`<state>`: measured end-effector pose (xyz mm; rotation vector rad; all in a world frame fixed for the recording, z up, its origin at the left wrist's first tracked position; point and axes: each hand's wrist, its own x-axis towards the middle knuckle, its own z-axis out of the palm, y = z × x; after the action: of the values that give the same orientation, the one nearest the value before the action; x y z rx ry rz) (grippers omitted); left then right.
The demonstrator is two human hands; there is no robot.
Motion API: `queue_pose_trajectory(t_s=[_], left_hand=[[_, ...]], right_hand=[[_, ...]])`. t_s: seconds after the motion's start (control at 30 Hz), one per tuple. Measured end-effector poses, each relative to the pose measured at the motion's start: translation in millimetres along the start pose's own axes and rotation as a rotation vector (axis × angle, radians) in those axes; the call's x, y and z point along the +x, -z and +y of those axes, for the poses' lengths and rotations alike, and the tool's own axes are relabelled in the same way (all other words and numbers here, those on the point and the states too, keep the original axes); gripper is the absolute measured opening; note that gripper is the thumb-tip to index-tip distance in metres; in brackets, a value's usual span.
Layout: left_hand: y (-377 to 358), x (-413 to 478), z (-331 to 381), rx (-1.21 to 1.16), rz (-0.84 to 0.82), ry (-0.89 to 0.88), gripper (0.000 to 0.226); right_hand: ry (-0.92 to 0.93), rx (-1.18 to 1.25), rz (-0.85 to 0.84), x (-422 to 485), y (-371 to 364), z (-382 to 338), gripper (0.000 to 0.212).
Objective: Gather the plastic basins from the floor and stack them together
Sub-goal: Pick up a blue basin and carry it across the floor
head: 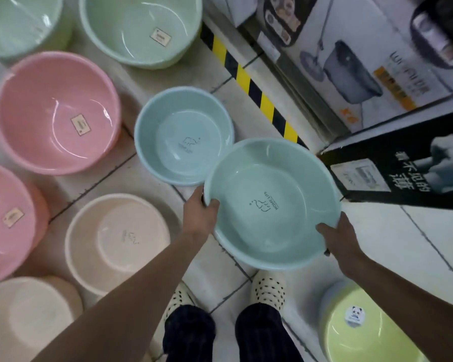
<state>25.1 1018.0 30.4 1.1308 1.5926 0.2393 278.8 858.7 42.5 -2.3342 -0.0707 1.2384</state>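
Observation:
I hold a teal green basin (272, 202) above the floor with both hands. My left hand (200, 212) grips its left rim, thumb inside the bowl. My right hand (339, 237) grips the lower right rim, thumb over the edge. Just behind and to the left, a light blue basin (183, 134) sits on the tiles, its rim partly under the held one. A cream basin (118, 241) stands on the floor left of my left forearm.
Pink basins (58, 113) (8, 220), pale green basins (141, 30) (19, 22) and another cream basin (29, 317) stand on the left. A yellow basin (364, 327) sits at the lower right. Boxed goods (403, 165) and a hazard-striped shelf edge (256, 95) bound the right.

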Motion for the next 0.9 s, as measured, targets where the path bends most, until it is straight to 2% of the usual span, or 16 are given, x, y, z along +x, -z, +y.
queue_pose_trajectory(t_s=[0.17, 0.4, 0.53, 0.8, 0.9], left_hand=[[82.9, -26.0, 33.6, -0.078, 0.097, 0.017, 0.036], [175.2, -25.4, 56.1, -0.180, 0.193, 0.030, 0.031], [196.5, 0.1, 61.4, -0.201, 0.268, 0.016, 0.014], [188.7, 84.3, 20.7, -0.182, 0.274, 0.033, 0.028], [176.7, 112.8, 1.0, -0.185, 0.280, 0.031, 0.029]], right_hand=[[0.139, -0.082, -0.030, -57.9, -20.9, -96.0, 0.047], [0.321, -0.190, -0.044, -106.8, -76.8, -196.5, 0.044], [0.373, -0.277, -0.050, -100.4, -102.6, -225.1, 0.038], [0.433, -0.538, -0.013, -20.6, -160.0, -231.9, 0.036], [0.418, -0.507, -0.050, 14.4, -182.5, -222.0, 0.038]])
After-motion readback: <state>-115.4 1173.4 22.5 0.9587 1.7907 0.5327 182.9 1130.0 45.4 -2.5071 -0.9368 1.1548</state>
